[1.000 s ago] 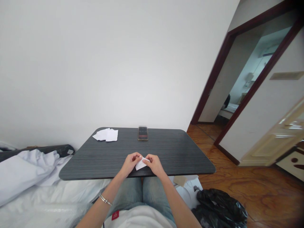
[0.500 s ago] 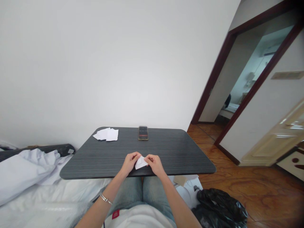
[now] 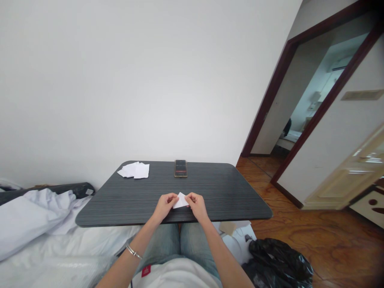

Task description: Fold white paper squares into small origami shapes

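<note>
Both hands in a close pinch on one white paper.

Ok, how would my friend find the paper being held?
Find the dark table by the white wall. Near its front edge, the left hand and right hand pinch a small white paper. It alone is held; the other white papers lie at the far left.

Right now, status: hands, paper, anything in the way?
Left hand, right hand pinching small white paper. Phone, paper pile farther back, apart from hands.
</note>
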`<action>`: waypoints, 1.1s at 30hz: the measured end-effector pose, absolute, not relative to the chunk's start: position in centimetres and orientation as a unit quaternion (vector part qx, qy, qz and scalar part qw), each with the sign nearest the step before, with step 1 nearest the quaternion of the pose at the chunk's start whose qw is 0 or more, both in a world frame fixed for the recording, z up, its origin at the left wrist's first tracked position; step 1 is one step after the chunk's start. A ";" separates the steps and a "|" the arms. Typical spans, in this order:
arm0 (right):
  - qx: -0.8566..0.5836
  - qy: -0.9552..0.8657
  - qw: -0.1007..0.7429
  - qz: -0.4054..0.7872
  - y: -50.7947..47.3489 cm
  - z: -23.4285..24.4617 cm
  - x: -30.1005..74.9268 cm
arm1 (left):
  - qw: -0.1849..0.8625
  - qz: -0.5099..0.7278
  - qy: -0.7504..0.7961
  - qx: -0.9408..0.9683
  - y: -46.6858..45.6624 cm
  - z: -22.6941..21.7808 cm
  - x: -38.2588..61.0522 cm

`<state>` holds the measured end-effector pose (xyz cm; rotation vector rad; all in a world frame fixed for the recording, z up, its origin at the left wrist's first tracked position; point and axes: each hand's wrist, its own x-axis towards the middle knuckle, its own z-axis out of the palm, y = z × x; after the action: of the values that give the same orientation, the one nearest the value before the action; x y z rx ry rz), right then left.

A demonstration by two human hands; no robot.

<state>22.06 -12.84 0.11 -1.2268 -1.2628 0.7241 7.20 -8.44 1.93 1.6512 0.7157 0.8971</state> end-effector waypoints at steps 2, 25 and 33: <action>-0.530 -0.537 0.580 0.306 -12.8 0.0 22.1 | 0.542 0.375 0.297 0.691 -8.5 2.0 7.2; -0.494 -0.508 0.605 0.363 -13.0 0.3 22.1 | 0.540 0.416 0.308 0.663 -8.7 2.4 7.2; -0.480 -0.530 0.602 0.355 -13.3 0.4 22.0 | 0.527 0.426 0.310 0.667 -8.4 2.0 6.9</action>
<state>22.00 -13.34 0.44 -1.1128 -1.2284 0.8231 6.94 -8.42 2.03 1.5947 0.7405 1.0189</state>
